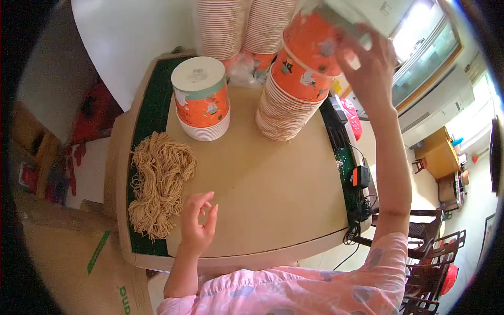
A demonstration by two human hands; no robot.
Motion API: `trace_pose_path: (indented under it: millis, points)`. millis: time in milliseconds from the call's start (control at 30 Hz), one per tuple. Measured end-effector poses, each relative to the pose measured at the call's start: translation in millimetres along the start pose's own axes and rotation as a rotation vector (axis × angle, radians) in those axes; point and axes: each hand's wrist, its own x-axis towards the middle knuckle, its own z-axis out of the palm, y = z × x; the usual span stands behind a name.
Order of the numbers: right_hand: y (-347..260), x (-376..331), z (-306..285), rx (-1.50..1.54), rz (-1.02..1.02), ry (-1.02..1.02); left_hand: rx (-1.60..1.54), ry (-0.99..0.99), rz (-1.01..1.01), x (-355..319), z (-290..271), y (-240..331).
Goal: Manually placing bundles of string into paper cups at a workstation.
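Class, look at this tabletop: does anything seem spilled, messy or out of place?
Yes: pale and reddish specks lie scattered on the green strip at the right edge of the table, looking spilled; what they are is unclear. Below, black cables bunch untidily.

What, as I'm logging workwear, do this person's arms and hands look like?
The left hand and right hand wear no gloves, and no watch or bracelet shows; blur hides finer detail on the right. The forearms are bare below the short sleeves of a pink top, which has greyish spots and some gathering at the front.
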Motion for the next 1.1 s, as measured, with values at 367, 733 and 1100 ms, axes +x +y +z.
trace_pose_path:
  millis: [367, 733, 1100]
  points:
    - [-18, -25, 33, 0.099, 0.052, -0.073, 0.032, 0.005, -0.172, -6, 2, -22]
    - [-66, -65, 41, 0.396, 0.216, 0.006, 0.106, -0.143, -0.276, -14, 8, -30]
    - [-192, -280, -40, 1.178, 0.562, -0.759, 0.298, -0.017, -0.284, -39, -27, -67]
